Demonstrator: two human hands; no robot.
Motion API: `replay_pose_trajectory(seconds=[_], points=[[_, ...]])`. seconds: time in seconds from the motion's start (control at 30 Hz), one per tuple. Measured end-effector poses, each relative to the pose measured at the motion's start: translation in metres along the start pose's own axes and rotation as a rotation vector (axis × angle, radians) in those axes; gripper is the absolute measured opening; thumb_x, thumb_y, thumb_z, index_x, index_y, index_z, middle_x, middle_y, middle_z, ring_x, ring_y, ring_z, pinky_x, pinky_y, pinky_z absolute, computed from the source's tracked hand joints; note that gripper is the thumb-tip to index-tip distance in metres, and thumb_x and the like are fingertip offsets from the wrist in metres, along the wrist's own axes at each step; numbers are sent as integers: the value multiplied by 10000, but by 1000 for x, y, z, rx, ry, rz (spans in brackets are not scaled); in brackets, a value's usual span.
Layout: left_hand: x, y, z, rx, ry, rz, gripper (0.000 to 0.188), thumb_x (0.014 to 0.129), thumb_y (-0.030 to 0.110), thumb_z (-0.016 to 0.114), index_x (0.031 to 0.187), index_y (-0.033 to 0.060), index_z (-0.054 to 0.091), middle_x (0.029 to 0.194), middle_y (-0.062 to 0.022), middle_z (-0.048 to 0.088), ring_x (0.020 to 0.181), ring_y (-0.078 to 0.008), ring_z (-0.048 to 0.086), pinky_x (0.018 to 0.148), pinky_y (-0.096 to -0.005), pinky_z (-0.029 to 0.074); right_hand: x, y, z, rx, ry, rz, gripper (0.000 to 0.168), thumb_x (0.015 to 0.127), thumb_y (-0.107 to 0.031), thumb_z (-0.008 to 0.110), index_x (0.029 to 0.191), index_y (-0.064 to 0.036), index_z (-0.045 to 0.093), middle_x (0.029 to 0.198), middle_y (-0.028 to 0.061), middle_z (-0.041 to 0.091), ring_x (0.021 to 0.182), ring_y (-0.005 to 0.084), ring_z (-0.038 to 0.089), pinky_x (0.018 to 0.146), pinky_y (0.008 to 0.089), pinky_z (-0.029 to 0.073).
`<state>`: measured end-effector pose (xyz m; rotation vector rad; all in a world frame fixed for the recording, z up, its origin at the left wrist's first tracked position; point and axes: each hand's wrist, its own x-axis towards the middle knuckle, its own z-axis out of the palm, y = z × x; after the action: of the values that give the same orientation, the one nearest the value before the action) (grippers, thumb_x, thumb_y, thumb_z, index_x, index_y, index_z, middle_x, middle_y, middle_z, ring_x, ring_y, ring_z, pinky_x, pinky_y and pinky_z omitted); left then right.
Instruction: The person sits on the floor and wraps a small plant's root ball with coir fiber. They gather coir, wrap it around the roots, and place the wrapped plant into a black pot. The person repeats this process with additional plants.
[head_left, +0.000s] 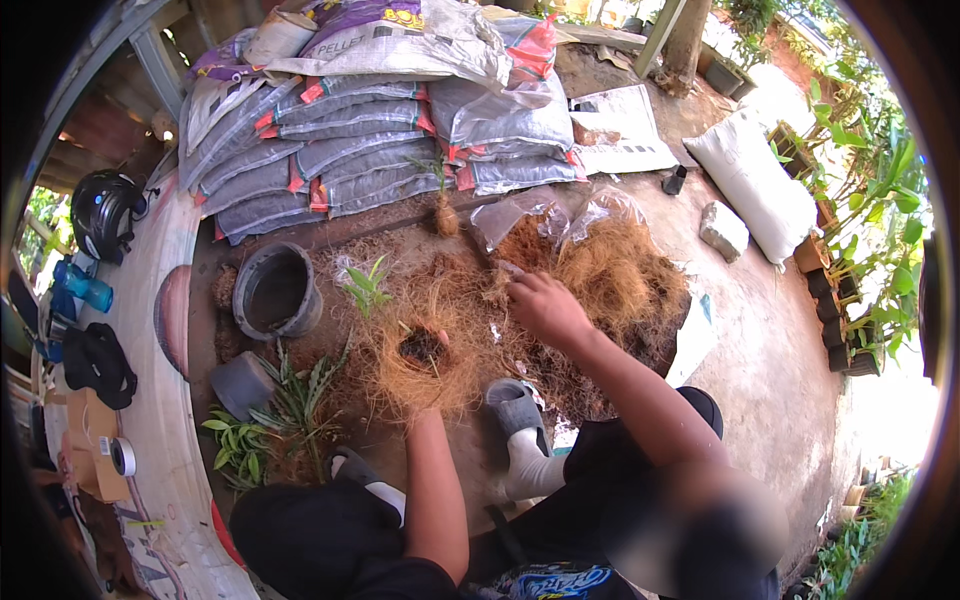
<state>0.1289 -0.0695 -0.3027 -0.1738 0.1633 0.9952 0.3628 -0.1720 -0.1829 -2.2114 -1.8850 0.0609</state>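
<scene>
My left hand (443, 339) cups a loose nest of coconut fibre (401, 382) from below, and most of the hand is hidden by the strands. Dark soil (420, 347) with bits of green stem sits in the nest's hollow. My right hand (549, 309) is at the near edge of an open clear plastic bag (495, 225) that holds brown coir dust (527, 244). Its fingertips are bent down, and whether they pinch anything is unclear. Right of it lies a heap of golden coconut fibre (611, 266). A small leafy plant (366, 285) is just beyond the nest.
A black bucket (307, 319) and an overturned grey pot (241, 385) lie left, near cut leafy plants (300, 397). Stacked filled sacks (360, 150) line the back. A bound seedling (446, 214) stands before them. A white sack (757, 184) and a stone block (724, 231) lie right.
</scene>
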Motion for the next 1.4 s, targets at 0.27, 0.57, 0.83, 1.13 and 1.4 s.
replay_pose_trajectory(seconds=[0.27, 0.57, 0.83, 1.13, 1.4], points=[[4, -31, 11, 111, -95, -123, 382, 1008, 348, 515, 1252, 70, 611, 1243, -151, 656, 1129, -324, 633, 980, -585, 511, -82, 164, 99, -68, -670, 565, 328, 888, -256, 556, 1088, -45, 706, 1056, 227, 706, 999, 401, 676, 866, 501, 542], [-7, -37, 37, 88, -4, -100, 396, 1004, 347, 513, 1279, 75, 598, 1312, -159, 614, 1213, -337, 583, 1073, -633, 419, -136, 135, 123, 223, -117, 1283, 372, 862, -231, 629, 1151, 1, 662, 1160, 293, 661, 1096, 429, 644, 944, 499, 524], [8, -49, 19, 5, -31, -73, 396, 998, 350, 518, 1292, 101, 613, 1330, -150, 617, 1209, -343, 591, 1084, -648, 390, -208, 142, 225, 355, 274, 1563, 562, 874, -279, 640, 1367, -31, 536, 1326, 296, 539, 1191, 471, 568, 1023, 505, 469], [12, -52, 22, -2, -7, -124, 368, 1016, 302, 488, 1288, 88, 613, 1318, -148, 629, 1177, -345, 610, 1090, -636, 398, -190, 140, 221, 403, 514, 1392, 402, 810, -135, 781, 1171, 1, 671, 1098, 203, 709, 1053, 348, 673, 959, 409, 507], [4, -56, 24, 51, -41, -99, 466, 988, 368, 529, 1348, 75, 563, 1378, -193, 570, 1245, -381, 558, 1102, -650, 372, -167, 156, 151, 469, 730, 1343, 383, 831, -112, 800, 1170, 22, 682, 1113, 179, 703, 1001, 319, 670, 909, 397, 519]])
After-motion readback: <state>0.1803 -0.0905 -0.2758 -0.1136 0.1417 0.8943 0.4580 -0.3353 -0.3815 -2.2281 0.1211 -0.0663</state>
